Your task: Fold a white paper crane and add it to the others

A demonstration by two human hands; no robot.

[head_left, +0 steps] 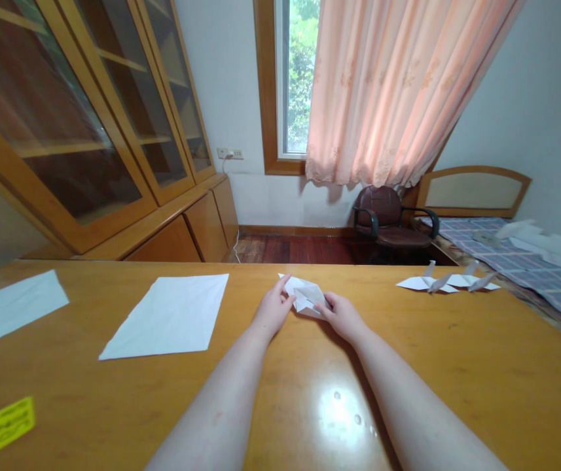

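A folded piece of white paper (304, 296) with several creased flaps is held between my two hands, close over the far middle of the table. My left hand (274, 307) grips its left end, the thumb and fingers pinched on the paper. On its right end my right hand (342, 315) is closed, thumb on top and the other fingers partly hidden. To the right, folded paper cranes (427, 282) stand in a row near the far edge. A flat white sheet (172, 313) lies left of my hands.
The wooden table (304, 405) fills the foreground. Another white sheet (12, 307) lies far left, above a yellow label (0, 428). Beyond the table are a brown armchair (388, 219), a bed (545, 261) and a glass-doored cabinet (172, 203).
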